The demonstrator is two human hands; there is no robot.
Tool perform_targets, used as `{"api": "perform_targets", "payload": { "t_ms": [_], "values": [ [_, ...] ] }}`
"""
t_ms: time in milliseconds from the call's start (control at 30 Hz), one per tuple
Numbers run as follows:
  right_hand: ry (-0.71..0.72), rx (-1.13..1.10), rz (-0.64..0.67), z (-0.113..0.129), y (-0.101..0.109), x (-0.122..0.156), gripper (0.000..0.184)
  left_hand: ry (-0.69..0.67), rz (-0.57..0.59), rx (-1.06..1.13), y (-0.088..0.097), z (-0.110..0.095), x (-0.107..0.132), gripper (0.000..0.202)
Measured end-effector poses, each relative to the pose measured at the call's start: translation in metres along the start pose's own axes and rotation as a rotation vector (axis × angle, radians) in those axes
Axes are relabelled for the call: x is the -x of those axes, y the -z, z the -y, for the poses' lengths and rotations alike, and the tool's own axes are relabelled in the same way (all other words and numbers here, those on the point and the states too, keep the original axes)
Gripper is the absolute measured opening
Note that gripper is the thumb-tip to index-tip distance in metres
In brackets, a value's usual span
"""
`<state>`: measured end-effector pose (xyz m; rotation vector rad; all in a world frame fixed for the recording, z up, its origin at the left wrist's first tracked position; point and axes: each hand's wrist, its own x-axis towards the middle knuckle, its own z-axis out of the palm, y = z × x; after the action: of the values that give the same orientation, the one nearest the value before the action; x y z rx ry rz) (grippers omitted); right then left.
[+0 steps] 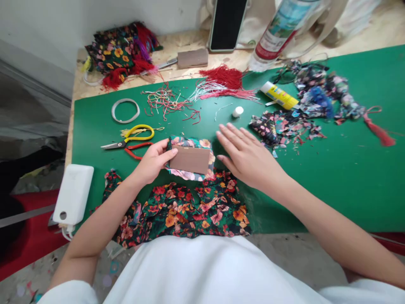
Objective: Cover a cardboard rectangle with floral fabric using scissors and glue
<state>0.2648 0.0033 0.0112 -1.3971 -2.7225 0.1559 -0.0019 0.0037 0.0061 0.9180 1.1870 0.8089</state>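
My left hand [155, 158] grips the left end of a brown cardboard rectangle [190, 159], thumb on top. Under the cardboard lies a piece of floral fabric [205, 174], its edges showing all around. My right hand [245, 154] is to the right of them, palm down, fingers stretched out and holding nothing. Nearer my body, a larger dark floral cloth [190, 209] spreads over the table's front edge. Scissors [128, 141] with one yellow and one red handle lie open just beyond my left hand. A small white cap [237, 111] stands beyond my right fingertips.
On the green mat [348, 181] lie a yellow glue stick [280, 96], fabric scraps [275, 128], red tassel threads [224, 78], loose thread clippings [164, 101] and a tape ring [125, 110]. Behind stand a phone [228, 25] and a bottle [278, 36]. A white power bank [73, 194] is at left.
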Motion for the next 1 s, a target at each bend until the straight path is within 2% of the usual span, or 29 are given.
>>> {"api": "perform_targets", "payload": {
  "t_ms": [67, 100, 233, 333, 433, 567, 667, 733, 867, 933, 1000],
  "values": [
    [0.103, -0.017, 0.038, 0.0, -0.004, -0.003, 0.058, 0.016, -0.045, -0.013, -0.001, -0.002, 0.0, 0.039],
    [0.102, -0.017, 0.042, -0.001, -0.006, -0.002, 0.059, 0.023, -0.062, -0.03, -0.001, -0.003, 0.0, 0.039],
    [-0.126, 0.037, -0.006, -0.006, -0.006, 0.006, 0.068, 0.005, -0.049, -0.112, -0.005, -0.003, -0.002, 0.038],
    [-0.214, 0.068, -0.04, -0.011, 0.003, 0.008, 0.063, -0.036, 0.025, -0.154, -0.013, -0.001, -0.008, 0.038],
    [-0.19, 0.058, -0.096, -0.013, 0.012, 0.0, 0.053, -0.071, 0.064, -0.217, -0.02, 0.001, -0.013, 0.041],
    [-0.036, 0.005, -0.185, -0.011, 0.008, -0.012, 0.04, -0.105, 0.006, -0.567, -0.021, 0.001, -0.01, 0.049],
    [0.061, -0.063, -0.243, -0.011, -0.003, -0.016, 0.032, -0.247, -0.075, -0.837, -0.019, -0.004, -0.004, 0.052],
    [0.091, -0.094, -0.267, -0.011, -0.011, -0.017, 0.03, -0.326, -0.118, -0.935, -0.018, -0.007, -0.002, 0.047],
    [0.08, -0.133, -0.282, -0.015, -0.019, -0.016, 0.041, -0.511, -0.175, -1.147, -0.016, -0.007, -0.001, 0.035],
    [0.034, -0.166, -0.265, -0.017, -0.021, -0.015, 0.045, -0.661, -0.128, -1.257, -0.014, -0.003, -0.002, 0.035],
    [-0.023, -0.194, -0.249, -0.018, -0.021, -0.013, 0.043, -0.731, -0.033, -1.338, -0.012, 0.0, -0.004, 0.04]
  ]
}}
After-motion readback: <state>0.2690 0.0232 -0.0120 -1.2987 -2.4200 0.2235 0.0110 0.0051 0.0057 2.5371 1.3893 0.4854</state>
